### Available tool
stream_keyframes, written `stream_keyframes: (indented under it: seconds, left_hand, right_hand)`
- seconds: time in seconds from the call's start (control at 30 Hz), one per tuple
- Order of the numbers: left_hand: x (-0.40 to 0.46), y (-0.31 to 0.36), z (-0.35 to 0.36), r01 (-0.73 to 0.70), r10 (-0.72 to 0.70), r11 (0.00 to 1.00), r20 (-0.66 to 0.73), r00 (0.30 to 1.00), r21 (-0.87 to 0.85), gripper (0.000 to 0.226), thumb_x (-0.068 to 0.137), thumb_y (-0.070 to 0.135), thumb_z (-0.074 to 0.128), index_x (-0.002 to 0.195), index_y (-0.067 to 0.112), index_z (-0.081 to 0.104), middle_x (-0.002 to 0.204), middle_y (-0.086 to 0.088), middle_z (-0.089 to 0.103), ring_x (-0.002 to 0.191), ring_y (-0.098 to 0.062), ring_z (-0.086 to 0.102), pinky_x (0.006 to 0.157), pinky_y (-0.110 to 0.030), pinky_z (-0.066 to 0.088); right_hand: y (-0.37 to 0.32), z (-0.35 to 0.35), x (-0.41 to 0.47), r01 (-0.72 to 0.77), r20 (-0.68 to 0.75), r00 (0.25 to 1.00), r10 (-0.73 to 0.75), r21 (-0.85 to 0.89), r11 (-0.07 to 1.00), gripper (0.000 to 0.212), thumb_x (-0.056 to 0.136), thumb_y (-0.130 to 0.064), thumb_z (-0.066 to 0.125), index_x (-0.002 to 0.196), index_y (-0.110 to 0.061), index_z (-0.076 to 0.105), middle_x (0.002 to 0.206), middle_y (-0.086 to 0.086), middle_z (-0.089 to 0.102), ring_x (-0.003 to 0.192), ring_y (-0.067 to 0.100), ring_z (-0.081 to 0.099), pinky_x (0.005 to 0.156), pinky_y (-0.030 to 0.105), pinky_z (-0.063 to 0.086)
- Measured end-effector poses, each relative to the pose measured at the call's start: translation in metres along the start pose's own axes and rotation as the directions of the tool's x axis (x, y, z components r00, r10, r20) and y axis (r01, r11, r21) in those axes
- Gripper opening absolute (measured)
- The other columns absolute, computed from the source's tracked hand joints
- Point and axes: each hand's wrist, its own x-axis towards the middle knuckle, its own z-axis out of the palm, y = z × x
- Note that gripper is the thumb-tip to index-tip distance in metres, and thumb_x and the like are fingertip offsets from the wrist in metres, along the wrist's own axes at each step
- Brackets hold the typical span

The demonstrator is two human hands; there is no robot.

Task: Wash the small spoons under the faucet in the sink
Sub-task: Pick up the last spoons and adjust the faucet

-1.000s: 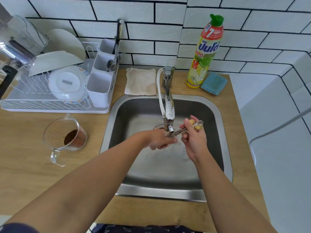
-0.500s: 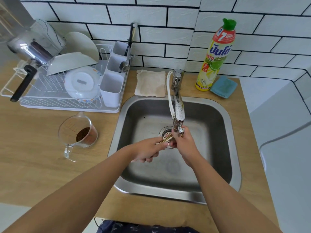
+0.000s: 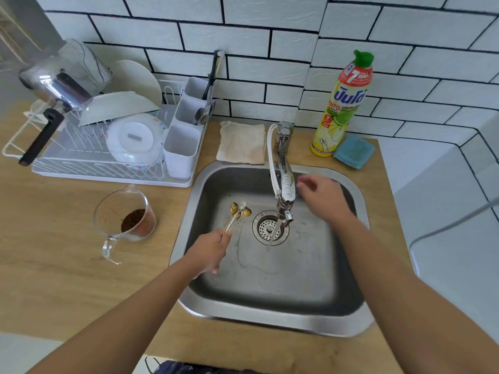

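the left hand [image 3: 209,249] pinched the small spoons [image 3: 237,213] by their handle ends, bowls pointing up and away from the fingers. the right hand [image 3: 322,197], blurred, hung loosely spread beside the faucet [image 3: 283,182].

A light wooden countertop [image 3: 67,265] carried everything, with a stainless steel sink [image 3: 270,318] set into it. At the back left stood a white dish rack [image 3: 108,171] on its tray. In front of the rack, near the sink's left rim, sat a clear measuring cup [image 3: 122,214] with brown grounds in its bottom. Behind the sink a beige cloth [image 3: 241,143] lay flat, just left of the faucet [image 3: 282,168] base. Right of the faucet stood a yellow dish soap bottle [image 3: 341,103] with a green cap, and a blue sponge [image 3: 353,151] lay beside it.
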Motion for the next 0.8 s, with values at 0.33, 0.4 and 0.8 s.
stream_keyframes:
  seconds: [0.33, 0.4, 0.8]
  left_hand:
    - [0.007, 0.011, -0.009, -0.009, 0.015, 0.991, -0.045, 0.999, 0.134, 0.039, 0.107, 0.043, 0.032, 0.105, 0.013, 0.056, 0.091, -0.015, 0.066, 0.056, -0.016, 0.061, 0.062, -0.030, 0.053]
    - [0.007, 0.011, -0.010, -0.004, 0.009, 0.993, -0.049, 0.999, 0.116, 0.039, 0.107, 0.045, 0.031, 0.109, 0.014, 0.055, 0.087, -0.010, 0.064, 0.057, -0.015, 0.060, 0.059, -0.028, 0.053]
    - [0.011, 0.018, -0.005, 0.036, -0.038, 0.999, -0.045, 0.998, -0.040, 0.031, 0.106, 0.043, 0.037, 0.102, 0.017, 0.053, 0.075, -0.007, 0.070, 0.042, -0.014, 0.062, 0.042, -0.021, 0.047]
  right_hand:
    - [-0.065, -0.026, 0.069, 0.145, 0.074, 0.987, -0.140, -0.066, 0.987, 0.060, 0.100, -0.003, 0.046, 0.157, -0.020, 0.038, 0.119, 0.003, 0.067, 0.107, 0.018, 0.056, 0.093, 0.024, 0.041]
    - [-0.065, -0.022, 0.071, 0.141, 0.070, 0.988, -0.136, -0.060, 0.988, 0.062, 0.097, 0.002, 0.046, 0.155, -0.019, 0.043, 0.116, 0.005, 0.069, 0.108, 0.021, 0.058, 0.092, 0.025, 0.043]
    - [-0.003, 0.006, 0.004, -0.119, -0.067, 0.985, 0.162, 0.422, 0.899, 0.026, 0.097, -0.017, 0.065, 0.121, -0.025, 0.066, 0.099, 0.002, 0.073, 0.092, 0.024, 0.072, 0.085, 0.038, 0.060]
